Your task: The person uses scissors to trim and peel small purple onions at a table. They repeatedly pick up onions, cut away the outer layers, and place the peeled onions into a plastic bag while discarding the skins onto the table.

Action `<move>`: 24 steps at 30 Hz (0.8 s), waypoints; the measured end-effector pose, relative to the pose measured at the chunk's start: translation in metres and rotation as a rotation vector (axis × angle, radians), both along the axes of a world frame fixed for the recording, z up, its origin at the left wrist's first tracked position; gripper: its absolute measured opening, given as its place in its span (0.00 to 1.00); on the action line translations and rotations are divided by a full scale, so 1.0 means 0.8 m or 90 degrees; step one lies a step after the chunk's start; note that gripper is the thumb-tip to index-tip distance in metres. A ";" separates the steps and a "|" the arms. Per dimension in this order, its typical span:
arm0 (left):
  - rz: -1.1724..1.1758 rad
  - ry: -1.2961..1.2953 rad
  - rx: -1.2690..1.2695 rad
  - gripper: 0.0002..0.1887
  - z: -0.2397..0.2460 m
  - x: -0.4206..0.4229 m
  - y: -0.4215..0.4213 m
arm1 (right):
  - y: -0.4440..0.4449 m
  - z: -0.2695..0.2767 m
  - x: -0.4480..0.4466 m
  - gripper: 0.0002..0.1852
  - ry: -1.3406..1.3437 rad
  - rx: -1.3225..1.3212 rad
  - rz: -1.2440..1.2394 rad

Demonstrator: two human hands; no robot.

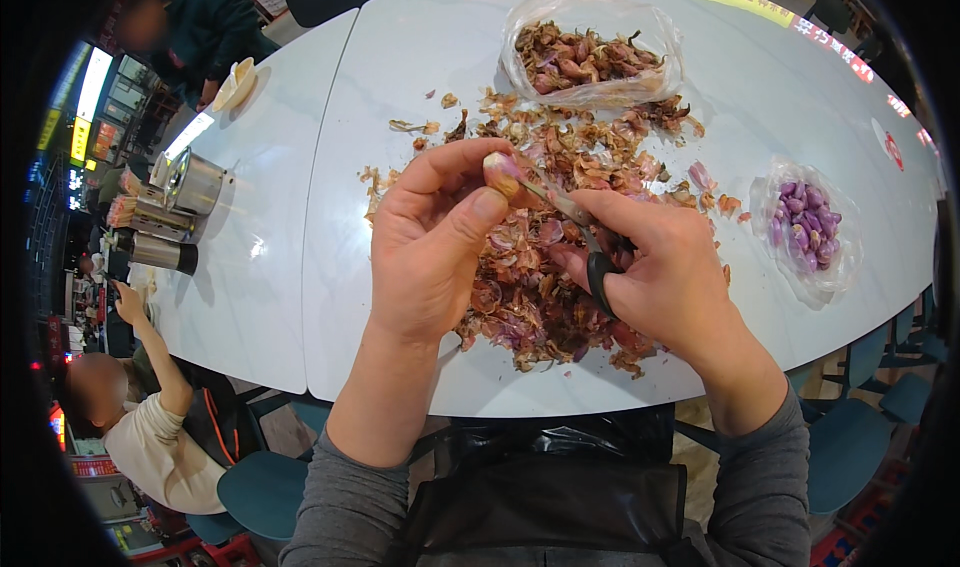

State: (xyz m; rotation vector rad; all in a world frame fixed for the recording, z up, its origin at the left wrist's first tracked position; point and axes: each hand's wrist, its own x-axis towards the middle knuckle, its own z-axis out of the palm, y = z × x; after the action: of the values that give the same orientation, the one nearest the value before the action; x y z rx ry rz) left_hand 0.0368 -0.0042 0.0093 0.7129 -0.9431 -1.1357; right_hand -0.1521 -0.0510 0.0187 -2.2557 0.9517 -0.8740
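Between the thumb and fingers of my left hand [431, 240] is a partly peeled shallot [502, 174], its pale and purple flesh showing. My right hand [660, 267] grips scissors [574, 210] with a black handle, and their metal tips touch or nearly touch the shallot. Under both hands lies a heap of dry shallot skins [559, 315]. Beyond them, an open clear plastic bag [637, 15] holds unpeeled shallots [585, 60]. To the right, another clear bag [832, 278] holds peeled purple shallots [806, 225].
The white table [390, 357] has a seam left of my hands. Metal canisters [196, 180] and a bowl [235, 85] stand on its left part. A person in dark clothes [217, 30] leans at the far left; another in a pale shirt [165, 447] sits at the near left.
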 end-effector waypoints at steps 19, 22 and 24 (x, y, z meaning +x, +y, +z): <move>0.018 0.026 0.031 0.17 0.000 -0.005 0.001 | 0.001 -0.008 0.004 0.18 -0.030 -0.013 -0.019; 0.020 0.012 0.032 0.17 0.000 -0.007 0.001 | 0.001 -0.008 0.005 0.17 -0.032 -0.015 -0.022; 0.030 -0.006 0.036 0.17 0.000 -0.008 0.001 | 0.001 -0.008 0.005 0.17 -0.028 -0.014 -0.023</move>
State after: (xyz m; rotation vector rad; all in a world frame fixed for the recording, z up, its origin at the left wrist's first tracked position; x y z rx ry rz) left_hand 0.0305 -0.0030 0.0096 0.7829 -0.9013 -1.1216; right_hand -0.1479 -0.0502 0.0122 -2.2347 0.9709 -0.9496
